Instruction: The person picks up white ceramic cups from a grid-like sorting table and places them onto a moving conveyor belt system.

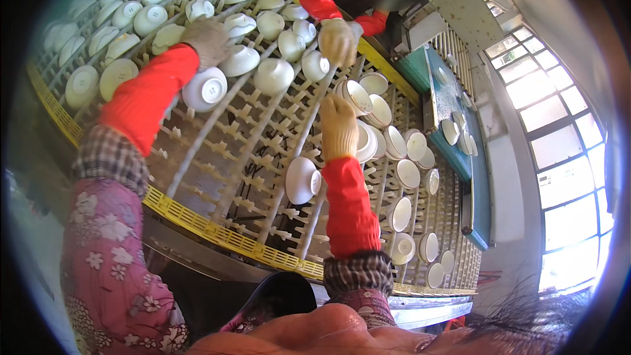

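Note:
My left hand [206, 42], in a pale work glove with a red sleeve, reaches over upside-down white bowls on the pegged rack. It is blurred and its fingers cannot be made out. A bowl [205, 89] lies just below it, and another bowl [241, 61] sits close to its right. My right hand [339, 126], in the same kind of glove, has its fingers curled at the left rim of a white bowl [355, 96]. Stacked bowls [367, 142] stand beside that hand. A single bowl [303, 180] rests tipped on the pegs to its lower left.
Yellow slotted strips [217, 221] edge the pegged rack [227, 151]. Across it, a co-worker's gloved hand [338, 42] is among the bowls. Several more bowls [401, 213] lean on the right part. A blue-green belt [453, 102] carrying bowls runs beyond, near a bright window [565, 131].

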The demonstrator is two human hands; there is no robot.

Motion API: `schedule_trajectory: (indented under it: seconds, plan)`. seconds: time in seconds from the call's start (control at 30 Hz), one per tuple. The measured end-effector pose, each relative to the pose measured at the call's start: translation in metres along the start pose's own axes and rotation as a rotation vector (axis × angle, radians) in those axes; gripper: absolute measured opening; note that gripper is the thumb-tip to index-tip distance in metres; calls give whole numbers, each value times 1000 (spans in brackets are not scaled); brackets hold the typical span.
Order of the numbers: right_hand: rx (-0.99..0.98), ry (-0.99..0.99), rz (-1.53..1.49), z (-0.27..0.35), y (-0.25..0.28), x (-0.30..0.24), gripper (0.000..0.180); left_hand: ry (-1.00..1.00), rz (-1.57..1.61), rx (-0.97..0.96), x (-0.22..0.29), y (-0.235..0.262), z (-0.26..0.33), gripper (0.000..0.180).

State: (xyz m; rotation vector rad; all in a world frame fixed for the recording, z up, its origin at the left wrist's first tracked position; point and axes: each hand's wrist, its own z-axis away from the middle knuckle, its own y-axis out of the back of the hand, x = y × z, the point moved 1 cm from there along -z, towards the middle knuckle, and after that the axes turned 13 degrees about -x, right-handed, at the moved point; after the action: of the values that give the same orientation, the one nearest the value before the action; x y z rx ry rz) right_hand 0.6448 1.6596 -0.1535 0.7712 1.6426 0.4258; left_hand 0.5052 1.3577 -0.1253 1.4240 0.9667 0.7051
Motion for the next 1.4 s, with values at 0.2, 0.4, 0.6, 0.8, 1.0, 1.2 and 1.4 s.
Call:
schedule_trajectory:
  seconds: [0.2, 0.4, 0.6, 0.8, 1.0, 1.2, 1.4]
  plan:
    - [-89, 162, 600, 52, 46, 48, 31, 1, 342, -234, -16, -5, 41, 29]
    - [-170, 45, 848, 40, 60, 58, 48, -119, 276, 8, 52, 24, 88, 30]
    - [-61, 24, 848, 34, 59, 62, 68, -41, 385, -2, 33, 15, 87, 37]
    - [194, -173, 633, 30, 65, 78, 66, -42, 165, 226, 27, 6, 58, 33]
    - [341, -294, 401, 25, 69, 100, 70, 226, 79, 112, 29, 27, 6, 40]
    - [421, -475, -227, 23, 59, 101, 81, 456, 629, 179, -45, -40, -16, 48]
    - [381, -413, -595, 36, 67, 108, 58, 597, 805, 318, -24, -47, -39, 49]
